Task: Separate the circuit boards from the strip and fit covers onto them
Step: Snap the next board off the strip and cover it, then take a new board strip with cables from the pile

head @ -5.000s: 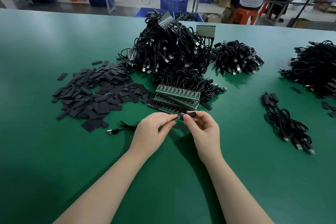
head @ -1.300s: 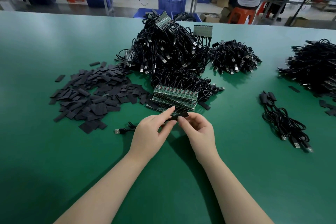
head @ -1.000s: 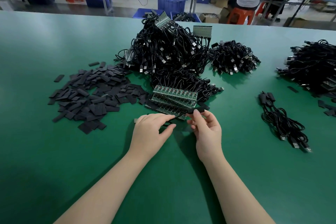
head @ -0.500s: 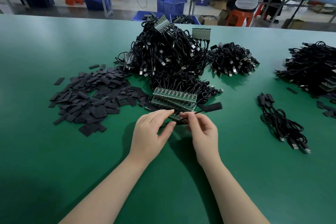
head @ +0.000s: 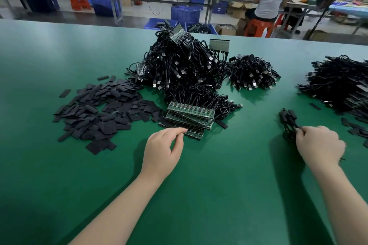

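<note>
While the left hand reaches for the circuit board strips, the right hand rests on finished cables.
Left fingers are loosely curled and hold nothing, tips just short of the strips' near edge; right fingers close on the small cable bundle on the green table; loose covers lie heaped left of the strips.

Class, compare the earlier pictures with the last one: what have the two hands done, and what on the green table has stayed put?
The right hand has swung out to the right and now rests on the small bundle of finished cables, carrying the covered piece away from the middle. The left hand stayed near the stack of circuit board strips, fingers loosely curled, holding nothing visible. The pile of black covers and the big cable heap are unchanged.
</note>
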